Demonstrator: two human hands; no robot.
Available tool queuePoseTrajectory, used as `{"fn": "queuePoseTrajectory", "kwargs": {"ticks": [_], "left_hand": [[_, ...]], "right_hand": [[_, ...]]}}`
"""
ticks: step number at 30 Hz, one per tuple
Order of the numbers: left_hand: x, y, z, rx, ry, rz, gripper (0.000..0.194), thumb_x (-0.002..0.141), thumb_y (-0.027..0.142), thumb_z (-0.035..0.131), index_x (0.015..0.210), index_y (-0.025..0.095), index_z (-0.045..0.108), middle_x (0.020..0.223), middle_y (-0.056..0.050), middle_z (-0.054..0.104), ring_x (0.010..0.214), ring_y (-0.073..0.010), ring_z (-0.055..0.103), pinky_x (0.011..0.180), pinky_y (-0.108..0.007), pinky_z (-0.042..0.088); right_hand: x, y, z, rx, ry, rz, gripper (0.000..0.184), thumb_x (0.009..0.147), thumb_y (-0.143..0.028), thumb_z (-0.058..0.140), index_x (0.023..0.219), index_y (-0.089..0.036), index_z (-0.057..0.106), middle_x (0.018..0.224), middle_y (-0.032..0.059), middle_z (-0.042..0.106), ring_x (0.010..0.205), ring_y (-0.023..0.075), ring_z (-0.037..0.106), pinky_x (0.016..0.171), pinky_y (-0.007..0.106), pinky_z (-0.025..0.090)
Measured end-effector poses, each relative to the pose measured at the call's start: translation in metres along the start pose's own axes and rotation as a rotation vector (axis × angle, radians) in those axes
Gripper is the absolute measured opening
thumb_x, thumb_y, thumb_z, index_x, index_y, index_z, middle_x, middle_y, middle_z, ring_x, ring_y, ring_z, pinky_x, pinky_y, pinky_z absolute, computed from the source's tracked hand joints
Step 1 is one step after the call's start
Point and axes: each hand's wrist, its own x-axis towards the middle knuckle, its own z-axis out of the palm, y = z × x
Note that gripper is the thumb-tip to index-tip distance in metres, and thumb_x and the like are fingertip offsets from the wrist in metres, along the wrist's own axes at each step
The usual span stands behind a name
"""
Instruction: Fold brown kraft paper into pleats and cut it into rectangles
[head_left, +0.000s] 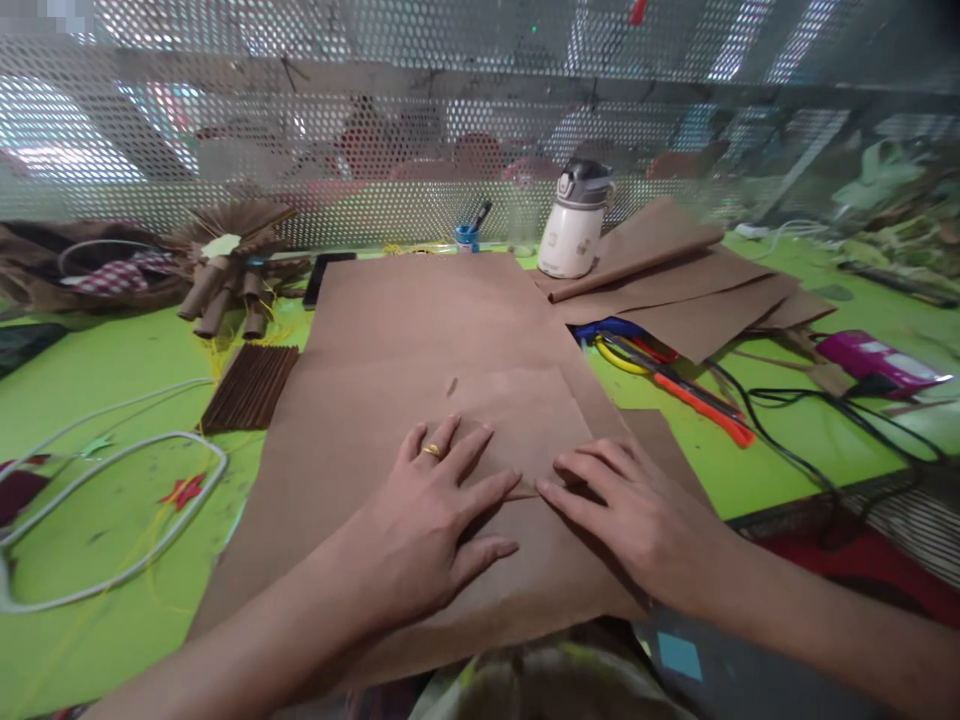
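Note:
A large sheet of brown paper (405, 320) covers the middle of the green table and hangs toward me. On it lies a smaller brown paper piece (532, 410). My left hand (442, 510), with a gold ring, rests flat with fingers spread on the smaller piece and the large sheet. My right hand (622, 500) touches the right side of the smaller piece, its fingers bent and thumb and index tips at a crease. Whether the right fingertips pinch the paper is hard to see.
A white bottle (571, 220) and stacked brown paper (697, 290) stand behind right. Scissors (619, 355), an orange cutter (705, 408), black cables (795, 440) and a magenta device (877, 362) lie right. Brown rolls (217, 295), dark sticks (251, 388) and a white cable (217, 455) lie left.

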Motion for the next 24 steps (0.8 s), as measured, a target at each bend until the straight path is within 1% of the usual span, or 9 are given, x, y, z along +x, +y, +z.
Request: {"fn": "queuePoseTrajectory", "kwargs": {"ticks": [3, 8, 12, 15, 18, 24], "left_hand": [[-0.0014, -0.0016, -0.0032, -0.019, -0.025, 0.024, 0.049, 0.086, 0.053, 0.049, 0.131, 0.033, 0.051, 0.143, -0.013, 0.038, 0.132, -0.0405, 0.03, 0.099, -0.063, 0.03], [-0.0049, -0.0055, -0.0064, -0.05, -0.047, 0.07, 0.061, 0.081, 0.057, 0.055, 0.137, 0.039, 0.042, 0.148, -0.014, 0.032, 0.134, -0.0439, 0.025, 0.098, -0.067, 0.028], [-0.0072, -0.0081, -0.005, -0.05, -0.043, 0.087, 0.061, 0.082, 0.059, 0.053, 0.138, 0.041, 0.04, 0.15, -0.012, 0.028, 0.135, -0.0437, 0.026, 0.099, -0.068, 0.027], [-0.0076, -0.0083, -0.0048, -0.047, -0.029, 0.089, 0.062, 0.081, 0.06, 0.053, 0.138, 0.041, 0.04, 0.15, -0.011, 0.029, 0.135, -0.0437, 0.026, 0.099, -0.068, 0.028], [-0.0072, -0.0076, -0.0062, -0.041, -0.041, 0.088, 0.062, 0.08, 0.062, 0.053, 0.137, 0.041, 0.041, 0.149, -0.011, 0.031, 0.135, -0.0453, 0.023, 0.097, -0.07, 0.029], [-0.0067, -0.005, -0.0108, -0.025, -0.087, 0.073, 0.064, 0.079, 0.062, 0.054, 0.138, 0.039, 0.041, 0.147, -0.013, 0.034, 0.136, -0.0485, 0.019, 0.092, -0.074, 0.028]], "right_hand": [[-0.0017, 0.0008, -0.0012, 0.017, -0.007, 0.012, 0.041, 0.091, -0.015, 0.038, 0.129, -0.016, 0.053, 0.12, 0.0165, 0.054, 0.105, 0.0288, 0.044, 0.085, 0.047, 0.041], [-0.0034, 0.0007, 0.0002, 0.031, 0.003, 0.016, 0.041, 0.091, -0.017, 0.038, 0.129, -0.016, 0.053, 0.122, 0.0166, 0.054, 0.106, 0.0294, 0.044, 0.085, 0.048, 0.041], [-0.0026, -0.0003, 0.0017, 0.027, 0.033, 0.004, 0.042, 0.091, -0.019, 0.036, 0.129, -0.015, 0.053, 0.119, 0.0169, 0.055, 0.105, 0.0303, 0.044, 0.084, 0.048, 0.041], [-0.0021, -0.0012, 0.0017, 0.015, 0.056, -0.011, 0.041, 0.09, -0.019, 0.037, 0.127, -0.014, 0.055, 0.117, 0.0171, 0.056, 0.103, 0.03, 0.046, 0.083, 0.047, 0.04], [-0.0022, -0.0025, 0.0016, -0.01, 0.06, -0.01, 0.041, 0.09, -0.017, 0.037, 0.126, -0.014, 0.055, 0.116, 0.017, 0.057, 0.101, 0.0301, 0.046, 0.081, 0.047, 0.04], [-0.0005, -0.0041, 0.0028, -0.063, 0.042, -0.029, 0.045, 0.088, -0.016, 0.037, 0.129, -0.019, 0.053, 0.112, 0.0164, 0.058, 0.099, 0.0318, 0.045, 0.077, 0.048, 0.041]]}}
